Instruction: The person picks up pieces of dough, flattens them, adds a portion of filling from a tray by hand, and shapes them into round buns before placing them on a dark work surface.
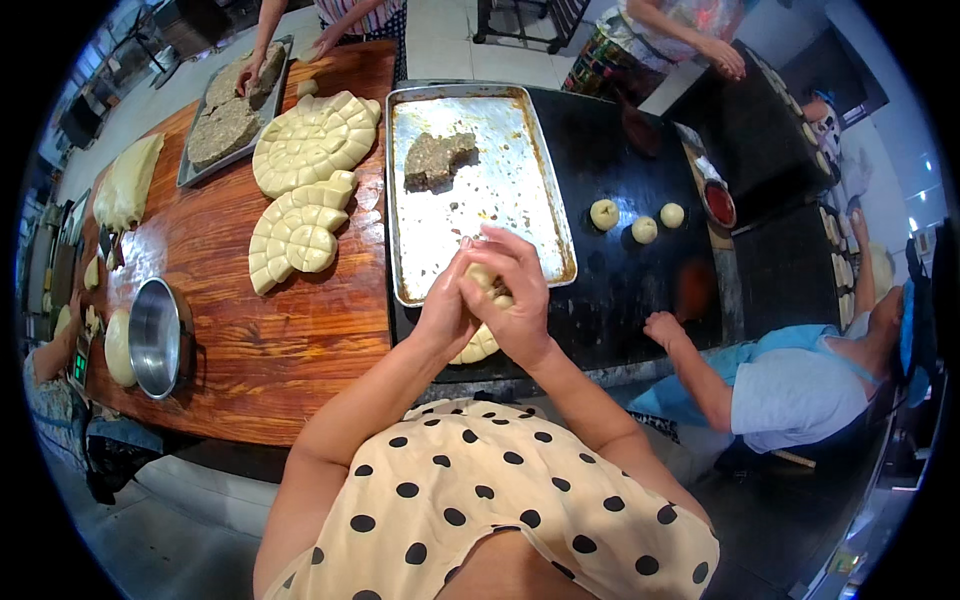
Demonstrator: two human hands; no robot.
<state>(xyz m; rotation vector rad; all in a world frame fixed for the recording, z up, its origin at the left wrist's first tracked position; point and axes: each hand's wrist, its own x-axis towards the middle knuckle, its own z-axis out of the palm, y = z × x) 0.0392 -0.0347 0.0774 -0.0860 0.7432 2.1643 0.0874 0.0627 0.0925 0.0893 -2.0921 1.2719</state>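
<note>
My left hand and my right hand are cupped together around a pale dough ball, over the near edge of a metal baking tray. Brownish filling shows where the dough opens between my fingers; the palms hide most of the ball. On the tray, beyond my hands, sits a crumbly brown lump of filling with loose crumbs about it. Just below my hands, a scored piece of pale dough lies partly covered by my wrists.
Scored dough slabs lie on the wooden table, left of the tray. A steel bowl stands farther left. Several filled balls rest on the dark worktop. Co-workers reach in from the far side, left and right.
</note>
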